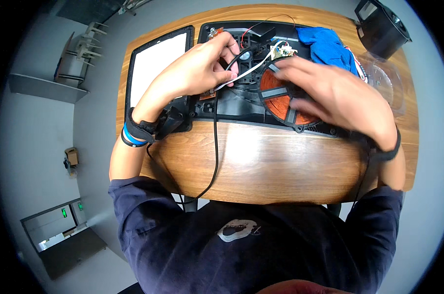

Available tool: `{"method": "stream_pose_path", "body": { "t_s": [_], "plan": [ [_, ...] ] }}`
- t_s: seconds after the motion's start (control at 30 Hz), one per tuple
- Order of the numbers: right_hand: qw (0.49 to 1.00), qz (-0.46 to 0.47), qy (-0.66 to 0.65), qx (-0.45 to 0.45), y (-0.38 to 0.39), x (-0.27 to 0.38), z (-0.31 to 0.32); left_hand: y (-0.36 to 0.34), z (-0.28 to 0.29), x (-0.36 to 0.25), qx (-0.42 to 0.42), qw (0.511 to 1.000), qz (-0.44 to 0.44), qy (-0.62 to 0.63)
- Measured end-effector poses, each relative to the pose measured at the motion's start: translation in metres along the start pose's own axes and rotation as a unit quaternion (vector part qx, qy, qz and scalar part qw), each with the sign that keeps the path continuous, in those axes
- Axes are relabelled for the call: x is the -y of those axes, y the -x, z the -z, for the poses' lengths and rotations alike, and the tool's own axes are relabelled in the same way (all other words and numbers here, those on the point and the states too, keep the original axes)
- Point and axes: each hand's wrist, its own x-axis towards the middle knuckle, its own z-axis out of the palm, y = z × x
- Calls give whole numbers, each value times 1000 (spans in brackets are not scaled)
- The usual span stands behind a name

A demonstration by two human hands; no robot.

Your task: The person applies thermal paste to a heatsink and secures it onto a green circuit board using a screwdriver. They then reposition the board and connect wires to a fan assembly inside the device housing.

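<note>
An opened induction cooker lies on the table, its black plastic housing (236, 105) exposing the parts inside. My left hand (195, 68) is over its left half, fingers closed around a black power cord (216, 132); a white wire (251, 72) passes by the fingertips. Smeared by motion, my right hand (337, 90) hovers over the round copper coil (276, 103) with black spokes, on the right. Whether its fingers touch the coil cannot be made out. Between the hands sit a cooling fan (245, 56) and a small circuit board (285, 50).
A black-framed white panel (160, 63) lies left of the housing. Blue cloth (327, 46) and a clear plastic tray (386, 85) are at the right. A black bin-like container (382, 29) stands at the far right corner. The cord hangs over the wooden table's (261, 171) near edge.
</note>
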Motion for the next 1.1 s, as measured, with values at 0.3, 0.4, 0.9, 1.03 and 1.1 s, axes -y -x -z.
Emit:
{"method": "stream_pose_path", "body": {
  "t_s": [0.3,0.4,0.9,1.03,1.1],
  "plan": [
    [995,90,11,-49,-116,-53,-37,8,-7,15,-57,996,5,-69],
    [996,89,-5,-4,-130,-61,-38,16,-10,19,-68,996,-26,-60],
    [986,130,106,-16,-141,-28,-21,31,-4,18,-51,997,-38,-33],
    [986,96,76,-115,-142,-67,3,32,-4,13,-39,995,-74,-59],
    [985,-140,84,-49,-145,-70,29,33,-9,22,-52,992,-96,-57]
  ]
}}
